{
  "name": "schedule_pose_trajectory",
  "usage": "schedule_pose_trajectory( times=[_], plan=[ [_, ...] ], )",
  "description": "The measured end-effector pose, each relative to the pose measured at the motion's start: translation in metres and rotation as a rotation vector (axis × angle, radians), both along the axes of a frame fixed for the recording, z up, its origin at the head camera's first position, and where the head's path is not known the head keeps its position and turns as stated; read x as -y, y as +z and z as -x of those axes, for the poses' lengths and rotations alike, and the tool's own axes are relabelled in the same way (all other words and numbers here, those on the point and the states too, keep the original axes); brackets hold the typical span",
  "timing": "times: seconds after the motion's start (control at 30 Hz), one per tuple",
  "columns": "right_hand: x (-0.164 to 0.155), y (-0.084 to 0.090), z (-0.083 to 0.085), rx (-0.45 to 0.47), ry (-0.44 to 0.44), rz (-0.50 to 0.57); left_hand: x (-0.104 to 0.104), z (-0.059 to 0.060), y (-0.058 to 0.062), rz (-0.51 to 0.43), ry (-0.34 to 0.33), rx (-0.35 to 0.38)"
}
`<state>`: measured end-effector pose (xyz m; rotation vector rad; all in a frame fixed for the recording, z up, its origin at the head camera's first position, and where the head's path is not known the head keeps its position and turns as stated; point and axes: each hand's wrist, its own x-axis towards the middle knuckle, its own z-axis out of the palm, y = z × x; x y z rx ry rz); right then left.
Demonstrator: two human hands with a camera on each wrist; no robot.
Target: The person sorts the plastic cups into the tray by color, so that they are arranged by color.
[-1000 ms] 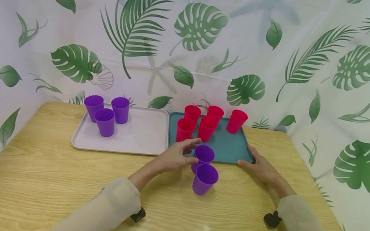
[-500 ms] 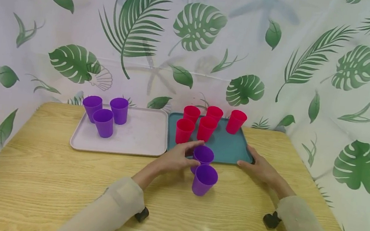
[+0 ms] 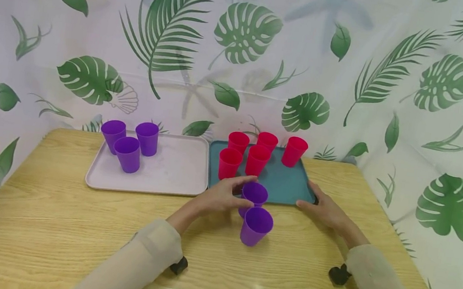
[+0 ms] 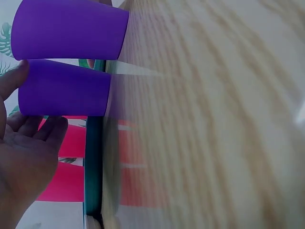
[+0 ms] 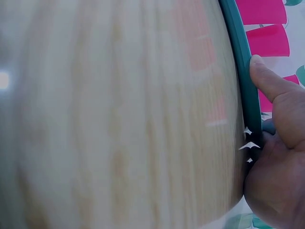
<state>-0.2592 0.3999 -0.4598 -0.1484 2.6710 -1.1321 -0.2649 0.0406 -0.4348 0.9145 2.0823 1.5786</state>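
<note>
On the wooden table (image 3: 55,220), right at the front edge of the teal tray (image 3: 284,184), two purple cups sit upright and empty; the far purple cup (image 3: 254,195) has the left hand (image 3: 219,196) wrapped round its side, thumb on one side and fingers curled on the other, and the wrist view shows the fingertips (image 4: 52,129) on the cup wall; the near purple cup (image 3: 256,225) stands just in front of it, close enough that I can't tell if they touch, and nobody's holding it; the right hand (image 3: 325,207) is on the teal tray's front right corner, thumb pressed along the rim and the other fingers tucked against the edge; that tray carries five red cups (image 3: 257,159), all upright, bunched toward the back left; right beside it the pale pink tray (image 3: 172,171) holds three more purple cups (image 3: 127,153) in its back left corner, open ends up, rest of that tray bare.
</note>
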Motion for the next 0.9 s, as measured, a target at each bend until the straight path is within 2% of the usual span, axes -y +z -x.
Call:
schedule_pose_trajectory(
  times=[0.27, 0.47, 0.7, 0.9],
  plan=[
    [0.001, 0.001, 0.001, -0.004, 0.010, 0.013, 0.001, -0.001, 0.002, 0.015, 0.032, -0.017],
    [0.002, 0.002, 0.001, -0.001, 0.010, 0.007, 0.007, -0.004, 0.007, -0.031, 0.048, -0.025],
    [0.002, 0.003, 0.000, 0.006, 0.000, -0.015, 0.023, -0.011, 0.020, -0.098, 0.054, -0.006],
    [0.003, 0.002, 0.000, 0.016, -0.001, -0.017, 0.046, -0.010, 0.032, -0.137, 0.114, -0.013]
  ],
)
